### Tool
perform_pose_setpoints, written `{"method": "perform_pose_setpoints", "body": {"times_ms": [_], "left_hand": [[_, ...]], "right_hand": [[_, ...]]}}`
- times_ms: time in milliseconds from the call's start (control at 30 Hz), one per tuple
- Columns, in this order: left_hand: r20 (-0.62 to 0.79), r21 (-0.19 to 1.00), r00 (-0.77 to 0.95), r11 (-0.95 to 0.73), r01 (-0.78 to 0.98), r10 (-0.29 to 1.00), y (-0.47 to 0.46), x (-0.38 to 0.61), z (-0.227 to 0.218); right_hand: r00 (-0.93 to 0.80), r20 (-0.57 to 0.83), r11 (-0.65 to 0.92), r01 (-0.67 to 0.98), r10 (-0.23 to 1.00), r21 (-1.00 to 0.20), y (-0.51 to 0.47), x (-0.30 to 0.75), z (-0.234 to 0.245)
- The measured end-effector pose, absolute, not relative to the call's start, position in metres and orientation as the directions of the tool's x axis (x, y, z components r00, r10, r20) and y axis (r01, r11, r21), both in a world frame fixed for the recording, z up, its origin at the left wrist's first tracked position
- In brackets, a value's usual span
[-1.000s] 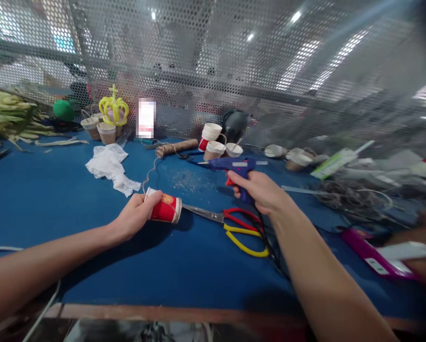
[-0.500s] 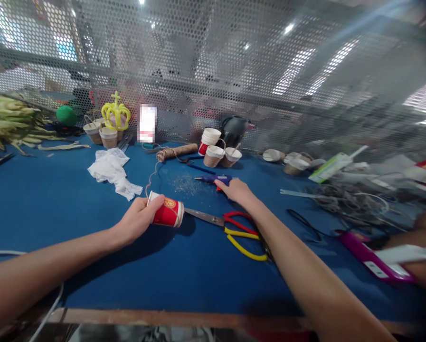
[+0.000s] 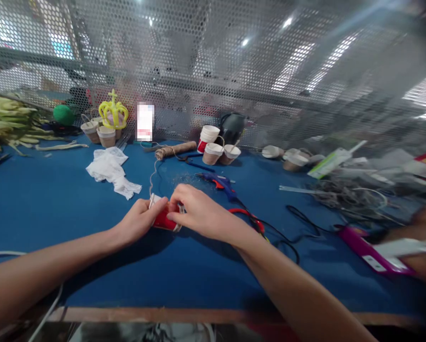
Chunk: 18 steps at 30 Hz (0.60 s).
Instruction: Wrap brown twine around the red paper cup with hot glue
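Note:
My left hand (image 3: 137, 219) is closed around a red paper cup (image 3: 163, 221) with a white rim, lying on its side just above the table. From the cup, a strand of twine (image 3: 151, 183) runs up to a twine roll (image 3: 175, 150). My right hand (image 3: 194, 209) bends over the cup, thumb and fingers pinched against its side; whatever they grip is hidden. Behind that hand lies a blue glue gun (image 3: 220, 183), its nozzle pointing left. Scissors with red and yellow handles (image 3: 246, 214) are mostly covered by my right hand and forearm.
A crumpled white cloth (image 3: 109, 166) lies left of the twine. Small twine-wrapped cups (image 3: 213, 153) and a yellow crown-shaped piece (image 3: 113, 114) stand along the mesh wall (image 3: 184, 71). To the right are tangled grey strands (image 3: 337, 197) and a purple power strip (image 3: 369, 254), beside another person's arm.
My right hand has let go of the glue gun, leaving it on the table, and has moved left and toward me onto the cup. My left hand still holds the cup.

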<state>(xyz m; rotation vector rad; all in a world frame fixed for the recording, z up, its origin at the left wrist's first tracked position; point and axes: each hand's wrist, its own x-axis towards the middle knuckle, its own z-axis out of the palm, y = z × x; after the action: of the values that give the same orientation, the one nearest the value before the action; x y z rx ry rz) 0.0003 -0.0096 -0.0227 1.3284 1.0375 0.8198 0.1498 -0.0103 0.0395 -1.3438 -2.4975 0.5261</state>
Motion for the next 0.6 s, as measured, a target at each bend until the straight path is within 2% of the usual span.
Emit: {"method": "perform_pose_setpoints", "body": {"times_ms": [100, 233, 333, 600], "left_hand": [[-0.152, 0.988, 0.370, 0.148, 0.041, 0.916, -0.011, 0.000, -0.020], [-0.192, 0.970, 0.393, 0.236, -0.065, 0.899, -0.011, 0.000, -0.020], [-0.217, 0.951, 0.409, 0.286, -0.117, 0.887, -0.012, 0.001, -0.021], [-0.198, 0.967, 0.387, 0.244, -0.073, 0.901, -0.015, 0.004, -0.017]], "right_hand": [[-0.440, 0.037, 0.363, 0.688, 0.897, -0.629, -0.009, 0.155, 0.037], [-0.347, 0.019, 0.179, 0.437, 0.938, -0.881, -0.009, 0.166, 0.034], [-0.313, 0.054, 0.158, 0.318, 0.948, -0.935, -0.009, 0.172, 0.031], [-0.229, 0.059, 0.128, 0.302, 0.972, -0.945, -0.010, 0.178, 0.027]]}}
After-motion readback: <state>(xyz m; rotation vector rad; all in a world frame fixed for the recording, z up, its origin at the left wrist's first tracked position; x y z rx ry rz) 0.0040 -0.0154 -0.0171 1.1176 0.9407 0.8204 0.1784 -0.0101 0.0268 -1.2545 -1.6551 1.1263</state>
